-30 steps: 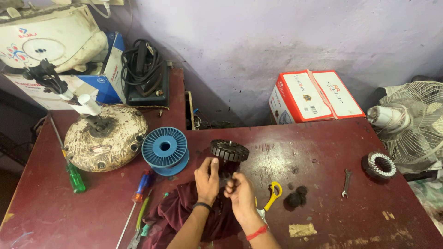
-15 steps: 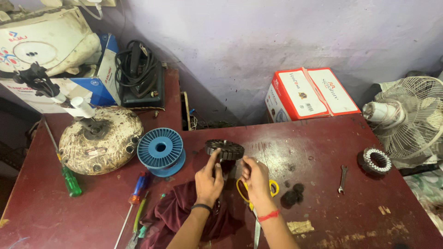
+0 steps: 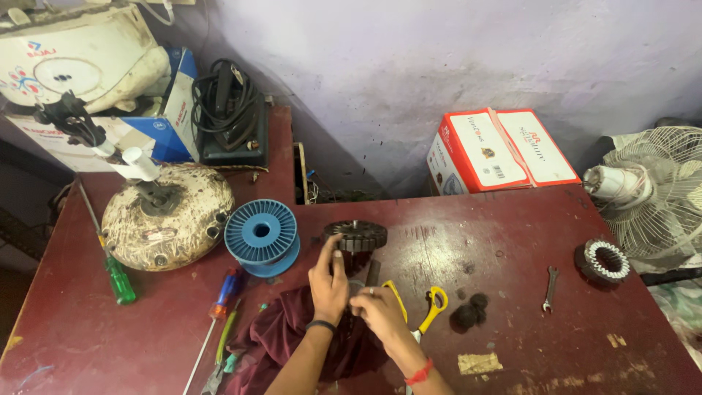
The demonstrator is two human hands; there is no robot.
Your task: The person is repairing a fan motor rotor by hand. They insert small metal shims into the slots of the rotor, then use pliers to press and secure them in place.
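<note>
Left hand (image 3: 329, 281) raised, fingers extended upward, thumb apart; right hand (image 3: 376, 309) just beside it, fingers curled; both forearms enter from the lower edge; wrists near together.

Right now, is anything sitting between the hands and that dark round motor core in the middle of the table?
Nothing visible does. The left hand already touches the dark motor core from below, and the right hand is just beneath it. The blue spool stands off to the left and the yellow-handled scissors lie to the right, both clear.
</note>
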